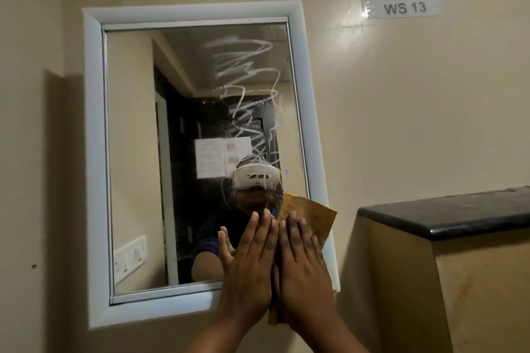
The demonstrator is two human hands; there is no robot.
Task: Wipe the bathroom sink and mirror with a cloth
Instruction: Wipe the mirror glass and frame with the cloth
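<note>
Orange-brown folded cloth (311, 216) is pressed flat against the lower right corner of the white-framed wall mirror (198, 152) by the right hand (301, 264), fingers straight; the left hand (249, 261), also flat, lies alongside. Uneven pressure would likely leave the white smeared streaks (246, 94) above, or let the cloth slip.

the room looks dim and warm-toned to me. a soft glare patch sits on the beige painted wall (358, 28) beside the taped white "ws 13" label (401, 7). the white-framed rectangular mirror (97, 152) throws a hard shadow to its left. straight lines lean from wide-angle distortion; the reflection is hazy.
</note>
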